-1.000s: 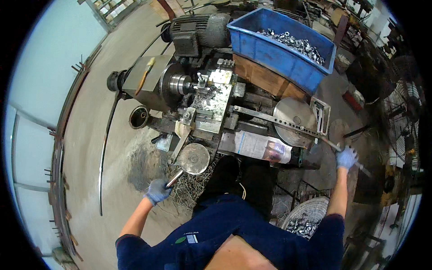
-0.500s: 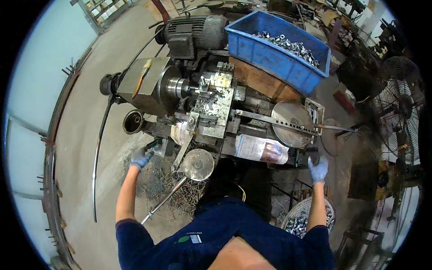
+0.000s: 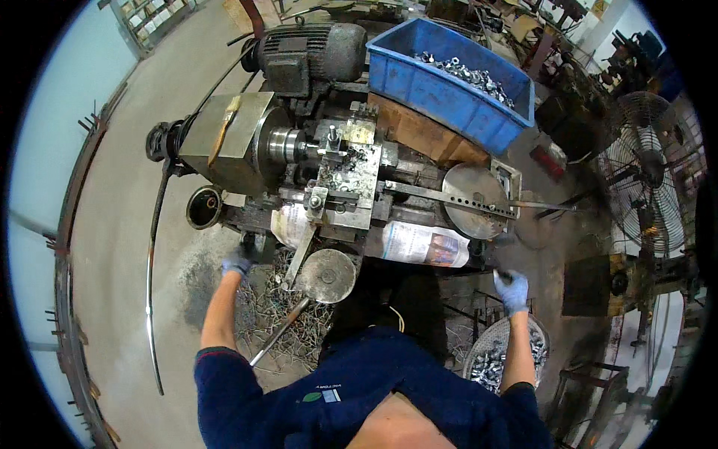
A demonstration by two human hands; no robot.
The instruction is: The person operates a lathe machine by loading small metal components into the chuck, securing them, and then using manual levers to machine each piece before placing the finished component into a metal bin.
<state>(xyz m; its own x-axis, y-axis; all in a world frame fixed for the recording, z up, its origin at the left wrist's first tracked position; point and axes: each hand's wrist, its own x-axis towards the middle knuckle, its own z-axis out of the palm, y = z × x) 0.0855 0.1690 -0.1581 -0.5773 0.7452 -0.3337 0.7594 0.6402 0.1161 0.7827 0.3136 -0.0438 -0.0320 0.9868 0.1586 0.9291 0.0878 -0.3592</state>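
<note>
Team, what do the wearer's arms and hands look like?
Left hand and right hand: pale blue gloves, finer detail too small to tell. Forearms bare below short navy sleeves; the left cuff shows a thin reddish edge. No cables or markings visible on either arm.

I stand in a metalworking workshop, identified by the lathe (image 3: 345, 176), finned motor (image 3: 318, 54), parts-filled blue bin (image 3: 441, 91) and swarf (image 3: 288, 334).

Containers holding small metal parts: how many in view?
2: a blue crate at top, right of centre, and a round white basket below the right hand. More may be hidden in the background.
</note>
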